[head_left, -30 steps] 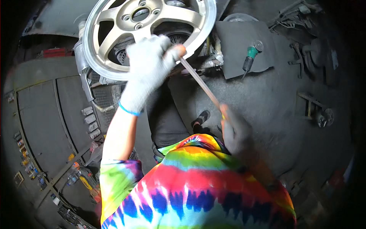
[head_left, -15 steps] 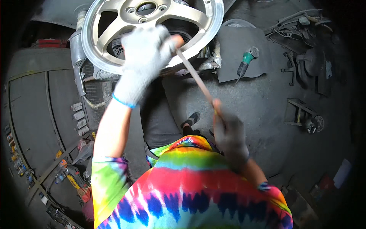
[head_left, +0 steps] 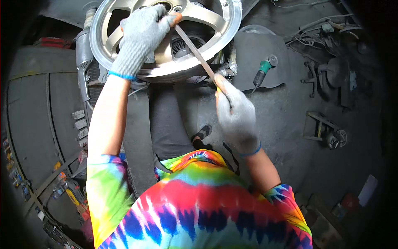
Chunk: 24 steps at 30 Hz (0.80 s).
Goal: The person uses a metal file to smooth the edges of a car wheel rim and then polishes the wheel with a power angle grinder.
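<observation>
A gold-spoked alloy wheel (head_left: 203, 16) with a bright silver rim lies at the top of the head view. Across its near right rim slants a long, flat metal file (head_left: 194, 49); whether it touches the rim is hard to tell. My left hand (head_left: 143, 37), in a grey knit glove with a blue cuff, is closed over the file's far end above the spokes. Nearer my body, my gloved right hand (head_left: 238, 114) grips the other end, where a bit of yellow shows. Both gloves have bare or orange-looking fingertips.
On a dark sheet (head_left: 248, 45) to the right lies a green angle grinder (head_left: 264, 68). Metal parts and cables (head_left: 327, 27) are heaped at the far right. A silver exhaust-like canister (head_left: 84, 47) stands left of the wheel. Below on the left are several small pale blocks (head_left: 81, 124).
Both hands have pushed away from my body and slightly left, carrying the file forward across the wheel rim. The grip on it is kept.
</observation>
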Each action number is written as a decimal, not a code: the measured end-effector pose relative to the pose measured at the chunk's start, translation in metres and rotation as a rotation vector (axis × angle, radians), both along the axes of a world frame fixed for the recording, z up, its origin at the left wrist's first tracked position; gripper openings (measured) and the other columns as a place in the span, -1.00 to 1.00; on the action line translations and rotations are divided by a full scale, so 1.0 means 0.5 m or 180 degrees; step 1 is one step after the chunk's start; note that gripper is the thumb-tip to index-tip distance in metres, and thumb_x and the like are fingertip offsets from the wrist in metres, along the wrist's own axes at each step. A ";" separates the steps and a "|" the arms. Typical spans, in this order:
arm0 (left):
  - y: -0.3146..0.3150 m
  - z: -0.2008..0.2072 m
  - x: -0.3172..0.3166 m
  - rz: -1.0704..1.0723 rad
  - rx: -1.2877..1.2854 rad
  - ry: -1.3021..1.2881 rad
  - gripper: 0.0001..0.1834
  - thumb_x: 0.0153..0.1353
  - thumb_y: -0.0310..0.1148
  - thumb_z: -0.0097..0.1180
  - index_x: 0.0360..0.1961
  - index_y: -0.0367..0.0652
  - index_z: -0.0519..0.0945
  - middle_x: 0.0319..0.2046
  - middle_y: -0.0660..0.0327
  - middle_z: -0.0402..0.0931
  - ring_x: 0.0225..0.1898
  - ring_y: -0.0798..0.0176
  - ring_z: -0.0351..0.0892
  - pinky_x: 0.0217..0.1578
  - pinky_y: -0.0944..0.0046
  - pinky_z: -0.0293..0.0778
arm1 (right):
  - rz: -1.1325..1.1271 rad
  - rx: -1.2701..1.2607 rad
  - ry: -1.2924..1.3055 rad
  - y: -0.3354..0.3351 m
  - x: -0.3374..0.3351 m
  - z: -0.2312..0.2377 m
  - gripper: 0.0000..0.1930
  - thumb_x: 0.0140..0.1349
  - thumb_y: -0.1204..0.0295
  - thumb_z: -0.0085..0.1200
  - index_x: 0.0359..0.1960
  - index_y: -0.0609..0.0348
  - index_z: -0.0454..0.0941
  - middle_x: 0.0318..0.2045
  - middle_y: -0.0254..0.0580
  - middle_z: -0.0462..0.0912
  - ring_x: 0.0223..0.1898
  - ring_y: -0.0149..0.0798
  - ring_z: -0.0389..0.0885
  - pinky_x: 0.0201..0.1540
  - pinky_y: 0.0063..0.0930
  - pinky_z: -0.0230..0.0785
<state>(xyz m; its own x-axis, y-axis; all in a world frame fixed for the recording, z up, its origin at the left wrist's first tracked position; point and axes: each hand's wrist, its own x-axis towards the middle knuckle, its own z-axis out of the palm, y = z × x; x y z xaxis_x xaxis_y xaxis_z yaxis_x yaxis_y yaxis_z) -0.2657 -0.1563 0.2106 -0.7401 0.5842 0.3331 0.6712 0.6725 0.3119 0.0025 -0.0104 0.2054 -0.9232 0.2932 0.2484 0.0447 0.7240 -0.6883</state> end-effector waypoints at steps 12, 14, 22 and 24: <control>-0.019 0.003 0.032 -0.0014 0.0364 -0.0177 -0.43 0.27 0.14 0.24 -0.45 -0.26 0.66 -0.63 0.00 0.53 -0.58 0.11 0.56 -0.48 0.11 0.40 | 0.0132 0.0234 0.0120 -0.012 0.019 -0.001 -0.52 0.20 0.58 0.28 0.19 0.17 0.56 -0.11 -0.01 0.71 -0.22 -0.11 0.73 -0.21 -0.31 0.61; -0.009 0.000 0.019 0.0037 0.0363 -0.0262 -0.43 0.28 0.14 0.21 -0.44 -0.25 0.67 -0.64 0.01 0.50 -0.56 0.06 0.54 -0.46 0.08 0.40 | 0.0166 0.0405 0.0161 -0.018 0.022 0.008 -0.53 0.20 0.58 0.28 0.19 0.20 0.56 -0.11 -0.04 0.71 -0.23 -0.11 0.73 -0.21 -0.31 0.61; -0.016 0.015 0.112 -0.0230 -0.0116 0.0115 -0.46 0.21 0.17 0.25 -0.41 -0.18 0.71 -0.61 0.05 0.56 -0.48 0.02 0.62 -0.41 0.04 0.46 | -0.0046 -0.0306 -0.0049 -0.028 0.128 0.003 -0.66 0.33 0.56 0.14 0.15 0.23 0.60 -0.05 0.12 0.70 -0.03 -0.03 0.74 -0.02 -0.30 0.58; -0.019 0.005 0.042 0.0078 0.0388 -0.0614 -0.47 0.24 0.14 0.29 -0.41 -0.20 0.70 -0.68 0.10 0.48 -0.54 0.24 0.55 -0.46 0.20 0.42 | 0.0134 0.0413 0.0177 -0.018 0.032 0.002 -0.54 0.22 0.59 0.27 0.18 0.21 0.56 -0.22 -0.03 0.72 -0.36 -0.11 0.71 -0.31 -0.29 0.58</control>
<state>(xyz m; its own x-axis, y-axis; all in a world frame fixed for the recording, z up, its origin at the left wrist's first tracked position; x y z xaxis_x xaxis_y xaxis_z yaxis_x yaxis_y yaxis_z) -0.2448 -0.1655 0.2130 -0.8105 0.5293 0.2510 0.5751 0.6375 0.5128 0.0186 -0.0194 0.2064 -0.9178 0.2167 0.3328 -0.0231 0.8075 -0.5895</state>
